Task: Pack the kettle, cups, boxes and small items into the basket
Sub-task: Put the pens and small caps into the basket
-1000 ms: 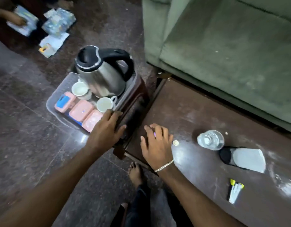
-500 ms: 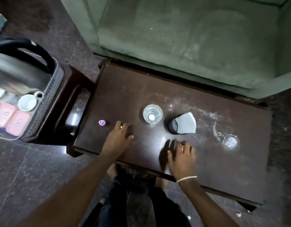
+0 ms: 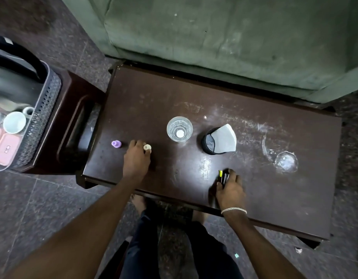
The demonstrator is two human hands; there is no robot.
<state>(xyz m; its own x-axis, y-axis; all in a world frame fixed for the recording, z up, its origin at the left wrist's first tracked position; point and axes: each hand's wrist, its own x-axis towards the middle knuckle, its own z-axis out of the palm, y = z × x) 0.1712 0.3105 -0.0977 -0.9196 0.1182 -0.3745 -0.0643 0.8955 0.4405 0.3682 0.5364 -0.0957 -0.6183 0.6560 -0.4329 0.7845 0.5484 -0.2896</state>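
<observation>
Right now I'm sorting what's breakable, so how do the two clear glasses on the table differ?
The nearer glass stands upright mid-table, its round mouth open to the camera; the far glass looks tipped on its side near the table's right end. The upright one stands beside the black cup holding paper; the tipped one lies apart from everything. Both are clear glass and untouched by either hand.

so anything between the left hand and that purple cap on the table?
Nothing visible. The purple cap sits alone on bare table, just left of the left hand, whose fingers already pinch a small cream cap. The glass stands off to the right.
</observation>
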